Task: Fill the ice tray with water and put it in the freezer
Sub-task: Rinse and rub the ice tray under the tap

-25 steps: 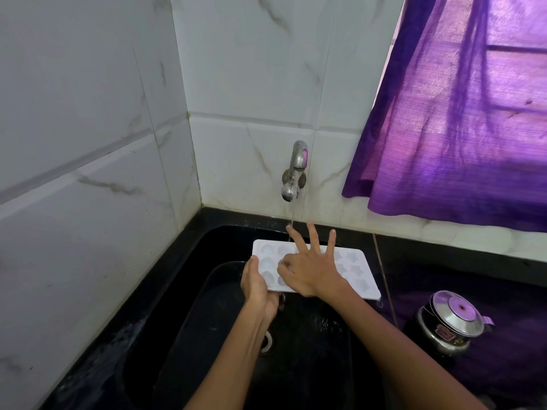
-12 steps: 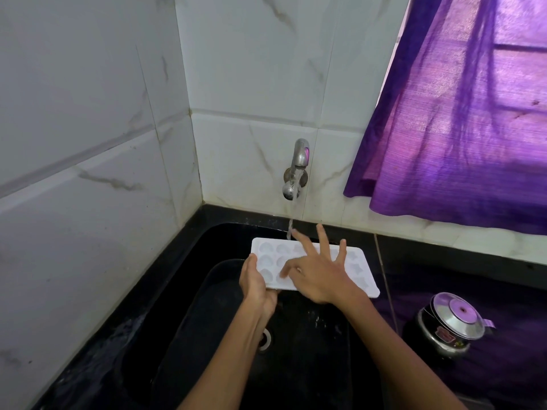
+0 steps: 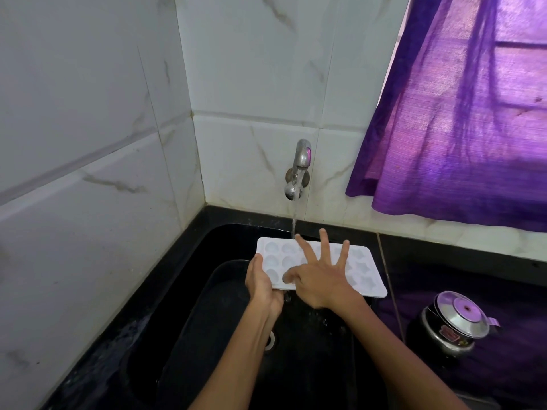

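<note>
Ice tray (image 3: 367, 272) under tap (image 3: 299, 170); left hand (image 3: 262, 284) grips edge; no legible txt.

- Walls (image 3: 88, 143): large white glossy tiles with grey marble veining; two walls meet in a corner behind the sink's far-left corner.
- Counter (image 3: 444, 255): black polished stone, butted against both walls.
- Sink (image 3: 207, 335): black basin set into the counter's left portion; drain (image 3: 270, 340) partly visible at the bottom.
- Curtain (image 3: 458, 128): purple, translucent, hanging at upper right above the counter's far edge.
- Window: behind the curtain; daylight passes through the fabric.
- Pot (image 3: 453, 324): metal, lidded, on the counter's right portion.
</note>
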